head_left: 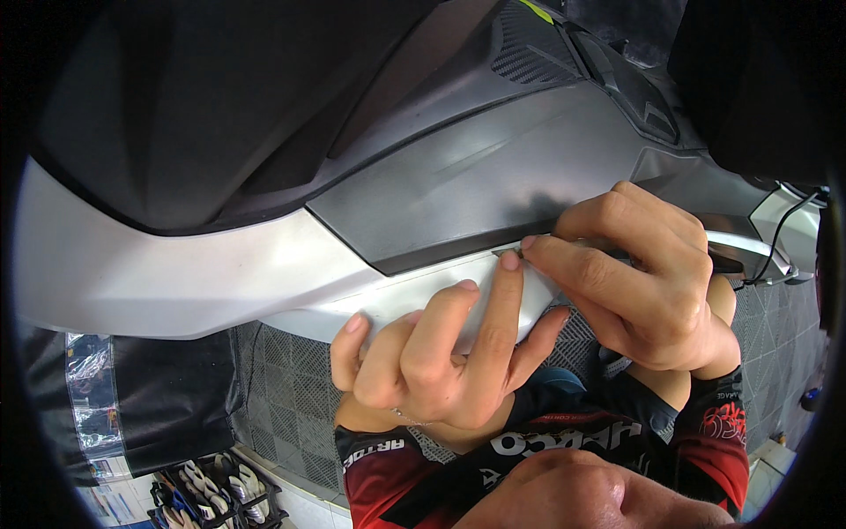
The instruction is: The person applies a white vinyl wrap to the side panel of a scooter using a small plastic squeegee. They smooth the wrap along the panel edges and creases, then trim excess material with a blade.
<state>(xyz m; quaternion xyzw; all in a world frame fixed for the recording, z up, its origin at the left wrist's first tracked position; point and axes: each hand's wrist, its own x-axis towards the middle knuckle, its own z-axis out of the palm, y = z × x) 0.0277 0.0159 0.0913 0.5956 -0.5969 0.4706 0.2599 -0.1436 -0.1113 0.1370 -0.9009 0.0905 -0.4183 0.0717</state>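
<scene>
Your left hand presses its index fingertip on the thin clear film edge lying over the glossy silver scooter body panel. Your right hand pinches the film's corner shut at the dark grey panel seam. Peel slowly, low, keeping that fingertip anchoring.

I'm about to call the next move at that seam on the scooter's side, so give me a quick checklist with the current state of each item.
1. Left hand braced on the silver panel: ok.
2. Left forefinger tip at the seam under the grey panel: ok.
3. Right hand fingers pinched at the same spot: ok.
4. What the right fingers grip: cannot tell, too small.
5. Seam left of the hands in view: ok.
6. Black cable clear of both hands: ok.
</scene>
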